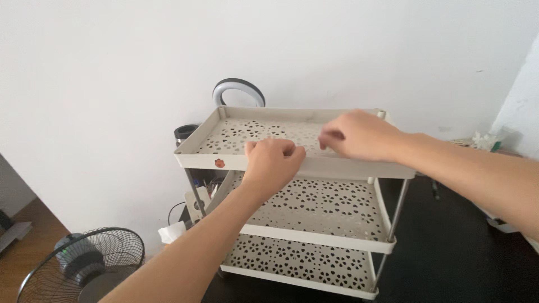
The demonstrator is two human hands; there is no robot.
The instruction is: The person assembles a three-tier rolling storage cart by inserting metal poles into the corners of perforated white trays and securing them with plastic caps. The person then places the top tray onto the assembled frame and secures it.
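Note:
A beige three-shelf cart (213,132) with flower-shaped perforations stands against a white wall. My left hand (273,164) rests over the front rim of its top tray, fingers curled on the rim. Reaching in from the right, my right hand (359,134) hovers over the top tray, its fingertips pinched together close to the tray's floor; whether anything small is between them cannot be told. A small orange sticker (219,163) sits on the front rim left of my left hand.
A ring light (238,90) stands behind the cart. A dark cup (184,133) is at the cart's left. A floor fan (84,264) stands at lower left, with white tissue (171,232) beside the cart. Dark floor lies right.

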